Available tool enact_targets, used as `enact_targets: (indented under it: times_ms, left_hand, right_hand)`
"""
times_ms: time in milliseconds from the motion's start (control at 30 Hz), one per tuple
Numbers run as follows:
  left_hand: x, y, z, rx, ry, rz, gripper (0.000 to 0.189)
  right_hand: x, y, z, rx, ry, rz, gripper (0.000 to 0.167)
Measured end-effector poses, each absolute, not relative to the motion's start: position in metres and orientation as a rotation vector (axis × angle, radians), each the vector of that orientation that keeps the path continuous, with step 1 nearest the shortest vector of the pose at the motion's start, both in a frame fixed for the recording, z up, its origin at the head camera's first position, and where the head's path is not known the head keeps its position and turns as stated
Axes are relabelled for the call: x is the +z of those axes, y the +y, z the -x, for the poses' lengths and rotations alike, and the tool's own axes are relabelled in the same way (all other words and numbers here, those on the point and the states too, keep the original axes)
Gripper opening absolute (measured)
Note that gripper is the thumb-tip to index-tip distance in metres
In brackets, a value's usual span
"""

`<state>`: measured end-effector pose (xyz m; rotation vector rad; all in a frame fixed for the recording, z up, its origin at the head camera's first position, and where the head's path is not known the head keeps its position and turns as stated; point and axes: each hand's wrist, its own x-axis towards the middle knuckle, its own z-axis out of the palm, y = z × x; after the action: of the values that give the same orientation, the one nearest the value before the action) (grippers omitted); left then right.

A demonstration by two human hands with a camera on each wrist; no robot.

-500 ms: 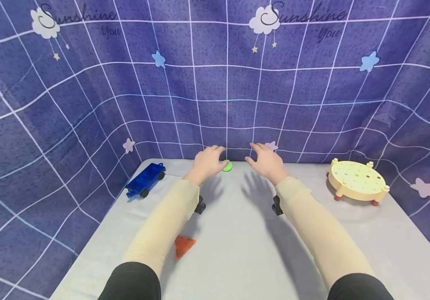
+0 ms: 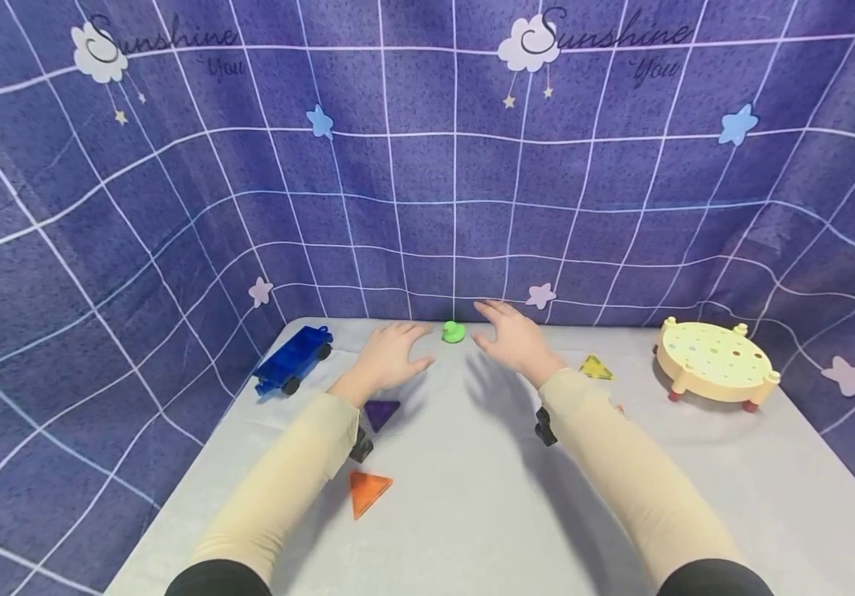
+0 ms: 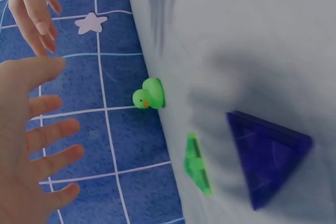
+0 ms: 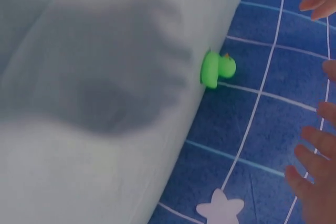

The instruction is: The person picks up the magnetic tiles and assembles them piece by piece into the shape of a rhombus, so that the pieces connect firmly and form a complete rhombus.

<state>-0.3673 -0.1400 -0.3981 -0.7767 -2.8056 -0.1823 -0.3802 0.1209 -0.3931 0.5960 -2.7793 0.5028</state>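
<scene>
My left hand hovers above the far part of the table with its fingers spread and nothing in them. Likewise, my right hand hangs in the air, fingers apart and holding nothing. Between the two hands, a light green toy duck sits at the table's back edge. A dark purple triangle tile lies beneath the left wrist. Beside it, the left wrist view shows a bright green translucent tile, which the left hand hides from the head view. An orange triangle tile lies nearer, beside the left forearm.
At the back left stands a blue toy wagon with black wheels. A pale yellow round toy with short legs stands at the back right. A yellow triangle tile lies right of the right wrist. Blue patterned cloth hangs behind the table.
The left hand has moved left and closer to me, and the right hand slightly left and down. The duck, the purple tile and the yellow tile now show clear of the arms.
</scene>
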Motion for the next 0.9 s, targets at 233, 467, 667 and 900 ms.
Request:
enact_targets:
  times_ms: [233, 467, 667, 900]
  left_hand:
    - [-0.411, -0.160, 0.345, -0.247, -2.774, 0.833, 0.055]
    - [-0.427, -0.181, 0.329, -0.300, -2.760, 0.882, 0.051]
    - [-0.438, -0.201, 0.310, -0.453, -2.756, 0.896, 0.045]
    - [-0.454, -0.222, 0.292, -0.590, -2.764, 1.042, 0.040]
  right_hand:
    - [-0.403, 0.103, 0.375, 0.497, -2.760, -0.698, 0.065]
    - [-0.414, 0.088, 0.368, 0.441, -2.712, -0.770, 0.062]
    - [-0.424, 0.078, 0.363, 0.464, -2.677, -0.859, 0.058]
    - [-0.434, 0.062, 0.352, 0.504, -2.677, -1.050, 0.057]
